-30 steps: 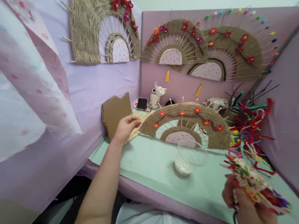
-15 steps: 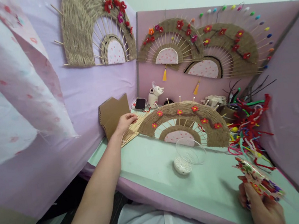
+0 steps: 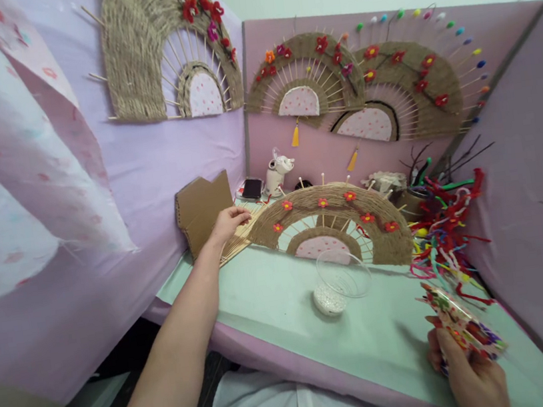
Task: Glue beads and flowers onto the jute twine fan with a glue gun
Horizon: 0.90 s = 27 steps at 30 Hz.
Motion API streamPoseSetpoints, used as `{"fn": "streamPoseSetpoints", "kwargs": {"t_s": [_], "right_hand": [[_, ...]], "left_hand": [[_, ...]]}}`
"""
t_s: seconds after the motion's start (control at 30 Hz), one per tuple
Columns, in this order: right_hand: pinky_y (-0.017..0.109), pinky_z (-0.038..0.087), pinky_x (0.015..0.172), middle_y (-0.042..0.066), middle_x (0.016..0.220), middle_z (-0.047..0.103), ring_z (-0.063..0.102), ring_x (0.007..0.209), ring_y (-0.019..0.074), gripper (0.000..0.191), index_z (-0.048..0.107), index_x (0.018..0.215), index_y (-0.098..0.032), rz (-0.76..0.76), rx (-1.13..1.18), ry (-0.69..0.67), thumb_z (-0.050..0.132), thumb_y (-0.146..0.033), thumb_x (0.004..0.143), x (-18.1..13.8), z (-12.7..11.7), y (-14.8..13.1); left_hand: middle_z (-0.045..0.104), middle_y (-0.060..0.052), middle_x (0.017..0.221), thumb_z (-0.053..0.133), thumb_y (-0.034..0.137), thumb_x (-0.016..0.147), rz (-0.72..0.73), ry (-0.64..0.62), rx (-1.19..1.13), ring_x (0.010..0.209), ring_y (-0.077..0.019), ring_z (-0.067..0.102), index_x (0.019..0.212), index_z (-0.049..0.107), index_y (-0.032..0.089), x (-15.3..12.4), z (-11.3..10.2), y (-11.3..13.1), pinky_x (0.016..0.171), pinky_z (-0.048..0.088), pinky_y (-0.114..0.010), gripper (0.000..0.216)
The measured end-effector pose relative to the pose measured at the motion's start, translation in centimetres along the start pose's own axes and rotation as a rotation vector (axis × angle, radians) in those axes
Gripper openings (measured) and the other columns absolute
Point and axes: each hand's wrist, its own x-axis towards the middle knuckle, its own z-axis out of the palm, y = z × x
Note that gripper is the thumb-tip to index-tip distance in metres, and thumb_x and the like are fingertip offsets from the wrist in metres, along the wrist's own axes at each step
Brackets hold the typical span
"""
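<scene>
One floral-patterned object (image 3: 467, 323) (kind unclear) fills the right hand (image 3: 463, 365); the left hand (image 3: 228, 224) is narrowed, any contents indiscernible.

Left fingers (image 3: 242, 211): anything I pinch is too small to tell.
Flowered tool (image 3: 460, 317): partly hidden behind my right fingers (image 3: 452, 348).
Left-wall twine fan (image 3: 132, 68): top cut off by the upper edge.

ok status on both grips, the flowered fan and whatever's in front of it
Left grip beside flowered fan, hold unclear. Right grip closed around multicoloured object. Fan on table, white bead container in front.
</scene>
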Motion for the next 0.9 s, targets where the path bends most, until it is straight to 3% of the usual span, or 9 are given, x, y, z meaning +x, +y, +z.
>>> {"fn": "streamPoseSetpoints", "kwargs": {"t_s": [0.17, 0.43, 0.9], "right_hand": [[0.027, 0.034, 0.043, -0.004, 0.058, 0.048, 0.041, 0.048, 0.0128, 0.050, 0.055, 0.093, -0.016, 0.036, 0.064, 0.005, 0.055, -0.063, 0.076, -0.2, 0.3, -0.2], [0.028, 0.037, 0.048, -0.003, 0.055, 0.048, 0.043, 0.051, 0.0143, 0.052, 0.057, 0.093, -0.014, 0.035, 0.005, -0.003, 0.053, -0.064, 0.077, -0.3, 0.1, -0.7], [0.029, 0.035, 0.050, -0.004, 0.053, 0.047, 0.043, 0.050, 0.0139, 0.045, 0.054, 0.079, -0.019, 0.004, -0.039, -0.020, 0.051, -0.063, 0.079, -0.1, 0.0, -0.3]], "left_hand": [[0.064, -0.003, 0.066, 0.074, 0.040, 0.058, 0.001, -0.003, 0.009, 0.061, -0.0119, 0.054, 0.069, 0.066, 0.015, 0.0, 0.0, 0.1, 0.062, 0.043, -0.027, 0.029], [0.064, -0.003, 0.066, 0.074, 0.040, 0.057, 0.000, 0.013, 0.024, 0.062, -0.0126, 0.054, 0.068, 0.066, 0.016, -0.2, 0.2, 0.5, 0.063, 0.043, -0.028, 0.028], [0.067, -0.004, 0.070, 0.073, 0.038, 0.060, 0.054, 0.056, 0.055, 0.065, -0.0144, 0.056, 0.070, 0.070, 0.016, -0.4, 0.1, 0.5, 0.066, 0.045, -0.029, 0.024]]}}
